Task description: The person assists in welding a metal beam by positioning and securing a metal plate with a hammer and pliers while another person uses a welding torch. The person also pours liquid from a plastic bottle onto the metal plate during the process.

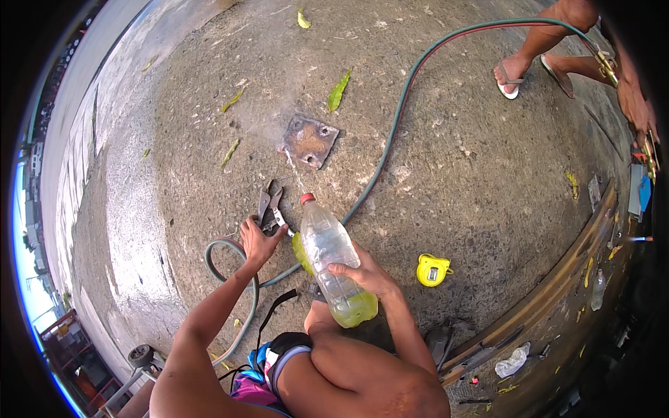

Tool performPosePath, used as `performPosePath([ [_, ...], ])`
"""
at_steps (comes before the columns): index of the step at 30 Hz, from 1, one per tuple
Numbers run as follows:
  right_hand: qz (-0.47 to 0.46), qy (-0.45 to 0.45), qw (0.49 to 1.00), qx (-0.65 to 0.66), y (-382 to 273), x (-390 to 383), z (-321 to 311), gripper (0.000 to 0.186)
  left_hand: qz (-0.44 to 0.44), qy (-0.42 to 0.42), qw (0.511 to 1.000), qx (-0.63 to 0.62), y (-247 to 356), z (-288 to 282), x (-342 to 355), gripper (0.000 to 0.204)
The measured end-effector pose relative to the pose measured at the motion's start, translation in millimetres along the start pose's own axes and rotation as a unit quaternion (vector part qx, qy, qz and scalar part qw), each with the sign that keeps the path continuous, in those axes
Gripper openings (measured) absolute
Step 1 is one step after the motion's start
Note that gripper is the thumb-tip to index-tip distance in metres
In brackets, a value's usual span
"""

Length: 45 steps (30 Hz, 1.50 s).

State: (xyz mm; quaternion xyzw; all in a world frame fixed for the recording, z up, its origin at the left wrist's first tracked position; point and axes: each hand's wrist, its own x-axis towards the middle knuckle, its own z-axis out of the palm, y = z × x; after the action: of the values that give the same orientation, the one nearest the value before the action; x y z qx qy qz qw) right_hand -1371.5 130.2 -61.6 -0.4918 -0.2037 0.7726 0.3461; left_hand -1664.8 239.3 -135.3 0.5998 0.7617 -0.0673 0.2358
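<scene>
My right hand [367, 273] is wrapped round a large clear plastic bottle [329, 240] with a red cap, tilted with the cap pointing away from me. A thin stream of water runs from the cap to a rusty square metal plate [310, 141] with holes near its corners, lying on the concrete. Faint steam or spray hangs by the plate. My left hand [260, 242] grips a pair of locking pliers [272, 206], jaws pointing away, short of the plate. A yellow-green thing [301, 252] shows partly behind the bottle; I cannot make out its kind.
A green and red hose [391, 132] curves across the concrete and loops near my left forearm. At right, another person's hand [637, 111] holds a brass torch [652, 157]; a small flame shows below. A yellow tape measure [433, 270] and a long rusty beam [550, 292] lie on my right.
</scene>
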Motion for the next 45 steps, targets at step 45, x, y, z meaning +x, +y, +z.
performPosePath([
  [45,0.172,0.07,0.982,-0.047,-213.9,-14.0,62.0,0.078,-0.073,0.086,0.964,-0.24,48.3,-174.7,-2.4,0.091],
])
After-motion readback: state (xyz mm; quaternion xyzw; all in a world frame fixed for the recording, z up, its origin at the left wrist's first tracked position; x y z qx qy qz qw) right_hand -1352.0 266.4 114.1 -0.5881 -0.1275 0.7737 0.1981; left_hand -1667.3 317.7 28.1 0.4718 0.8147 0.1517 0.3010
